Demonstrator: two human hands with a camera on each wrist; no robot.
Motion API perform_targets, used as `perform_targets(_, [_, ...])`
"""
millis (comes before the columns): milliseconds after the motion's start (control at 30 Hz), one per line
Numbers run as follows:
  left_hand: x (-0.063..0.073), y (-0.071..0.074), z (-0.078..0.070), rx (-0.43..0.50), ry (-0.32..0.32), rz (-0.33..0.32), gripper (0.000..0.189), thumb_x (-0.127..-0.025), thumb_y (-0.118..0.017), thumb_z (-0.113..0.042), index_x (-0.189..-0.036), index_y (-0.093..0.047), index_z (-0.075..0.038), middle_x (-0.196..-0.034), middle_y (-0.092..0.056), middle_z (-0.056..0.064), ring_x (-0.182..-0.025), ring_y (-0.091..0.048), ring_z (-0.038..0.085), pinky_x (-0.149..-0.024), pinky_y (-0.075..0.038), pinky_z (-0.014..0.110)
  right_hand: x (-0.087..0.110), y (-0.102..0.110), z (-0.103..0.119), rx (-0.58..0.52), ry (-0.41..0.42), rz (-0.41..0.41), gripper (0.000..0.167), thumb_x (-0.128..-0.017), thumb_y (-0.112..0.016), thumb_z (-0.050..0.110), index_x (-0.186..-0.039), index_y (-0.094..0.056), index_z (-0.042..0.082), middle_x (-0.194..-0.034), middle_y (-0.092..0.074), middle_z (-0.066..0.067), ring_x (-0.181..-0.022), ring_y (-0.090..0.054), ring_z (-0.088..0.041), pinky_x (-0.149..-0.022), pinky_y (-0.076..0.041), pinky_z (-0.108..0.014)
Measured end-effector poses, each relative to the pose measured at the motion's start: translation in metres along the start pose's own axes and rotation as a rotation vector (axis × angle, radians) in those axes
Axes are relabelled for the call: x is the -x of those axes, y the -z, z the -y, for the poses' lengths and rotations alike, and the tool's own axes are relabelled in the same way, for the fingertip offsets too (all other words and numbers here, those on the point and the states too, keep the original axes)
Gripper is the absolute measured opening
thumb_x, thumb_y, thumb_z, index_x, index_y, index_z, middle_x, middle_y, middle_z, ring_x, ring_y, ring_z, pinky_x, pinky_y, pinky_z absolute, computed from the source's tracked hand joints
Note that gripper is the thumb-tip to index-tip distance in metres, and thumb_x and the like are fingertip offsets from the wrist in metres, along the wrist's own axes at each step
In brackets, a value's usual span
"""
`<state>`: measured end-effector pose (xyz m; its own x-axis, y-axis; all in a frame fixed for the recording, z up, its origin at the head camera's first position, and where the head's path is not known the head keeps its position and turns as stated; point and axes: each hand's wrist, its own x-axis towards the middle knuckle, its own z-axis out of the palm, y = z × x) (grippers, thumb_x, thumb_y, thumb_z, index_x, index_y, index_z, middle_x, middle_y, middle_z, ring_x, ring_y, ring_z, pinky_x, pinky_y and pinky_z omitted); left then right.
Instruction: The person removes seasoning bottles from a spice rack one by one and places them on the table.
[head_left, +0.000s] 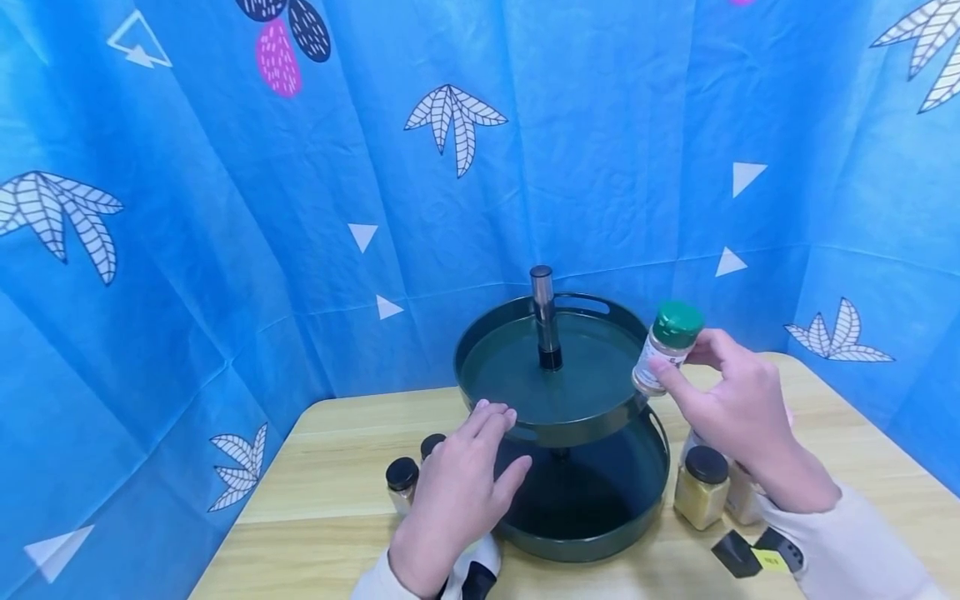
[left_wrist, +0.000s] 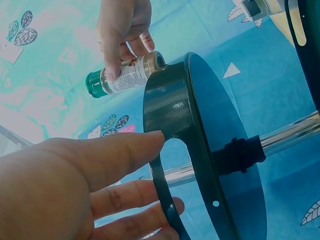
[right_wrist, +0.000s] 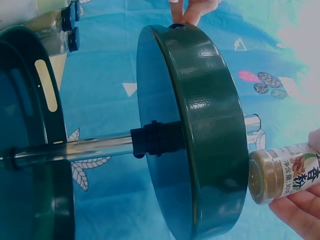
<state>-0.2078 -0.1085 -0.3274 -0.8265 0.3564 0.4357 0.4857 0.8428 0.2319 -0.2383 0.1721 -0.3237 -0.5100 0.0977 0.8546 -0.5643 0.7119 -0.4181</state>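
Note:
A two-tier dark green round tray (head_left: 480,367) with a metal centre post (head_left: 545,321) stands on the table. My left hand (head_left: 461,475) holds the upper tier's rim at its handle slot, fingers over the edge and thumb (left_wrist: 125,155) against the outer wall. My right hand (head_left: 738,404) grips a spice jar (head_left: 651,367) with a green cap and a white label, tilted, beside the upper tier's right rim. Brown powder fills the jar (right_wrist: 270,175), its base right at the rim in the right wrist view. Both tiers hold nothing that shows.
Right of the tray stands a black-capped jar of yellowish powder (head_left: 701,492), with more jars partly behind my right arm. Black-capped jars (head_left: 402,479) are at the left, partly hidden by my left hand. A blue patterned curtain (head_left: 600,167) surrounds the wooden table (head_left: 337,467).

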Motion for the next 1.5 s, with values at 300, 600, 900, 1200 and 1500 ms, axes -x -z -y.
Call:
perform_targets(300, [0.0, -0.001, -0.001, -0.012, -0.014, -0.013, 0.049, -0.09, -0.069, -0.036, -0.131, -0.06, -0.01, -0.136, -0.057, 0.006, -0.13, -0.048, 0.024, -0.096, -0.046, 0.045, 0.004, 0.006, -0.002, -0.001, 0.001, -0.03, 0.033, -0.079, -0.078, 0.017, -0.101, -0.064, -0.004, -0.09, -0.071, -0.017, -0.084, -0.064, -0.013, -0.073, -0.04, -0.022])
perform_targets(600, [0.001, -0.002, 0.0, -0.024, -0.02, -0.033, 0.048, -0.089, -0.07, -0.035, -0.129, -0.061, -0.009, -0.134, -0.058, 0.006, -0.128, -0.05, 0.024, -0.095, -0.047, 0.045, 0.007, 0.008, -0.007, -0.021, 0.04, -0.059, 0.032, -0.074, -0.077, 0.011, -0.096, -0.063, -0.006, -0.084, -0.07, -0.018, -0.086, -0.045, 0.021, -0.071, -0.036, -0.014])
perform_targets(900, [-0.002, -0.002, 0.001, -0.029, -0.023, -0.04, 0.047, -0.089, -0.071, -0.035, -0.127, -0.063, -0.01, -0.13, -0.061, 0.006, -0.126, -0.052, 0.025, -0.094, -0.048, 0.044, 0.014, 0.009, -0.01, -0.021, 0.034, -0.057, 0.032, -0.071, -0.078, 0.011, -0.093, -0.064, -0.006, -0.081, -0.069, -0.018, -0.085, -0.045, 0.019, -0.07, -0.036, -0.016])
perform_targets(1200, [-0.002, -0.003, 0.0, -0.017, -0.025, -0.048, 0.048, -0.089, -0.071, -0.035, -0.129, -0.062, -0.01, -0.133, -0.06, 0.006, -0.129, -0.049, 0.024, -0.097, -0.045, 0.044, 0.021, 0.01, -0.016, 0.016, 0.044, -0.045, 0.032, -0.068, -0.079, 0.01, -0.092, -0.063, -0.005, -0.078, -0.068, -0.017, -0.083, -0.043, 0.02, -0.067, -0.036, -0.019])
perform_targets(1500, [-0.002, -0.002, 0.0, -0.023, -0.015, -0.058, 0.047, -0.088, -0.072, -0.034, -0.128, -0.062, -0.01, -0.132, -0.06, 0.006, -0.128, -0.05, 0.024, -0.096, -0.046, 0.045, 0.027, 0.012, -0.019, 0.023, 0.016, -0.013, 0.036, -0.069, -0.078, 0.01, -0.098, -0.062, -0.004, -0.082, -0.069, -0.016, -0.083, -0.044, 0.019, -0.067, -0.037, -0.024])
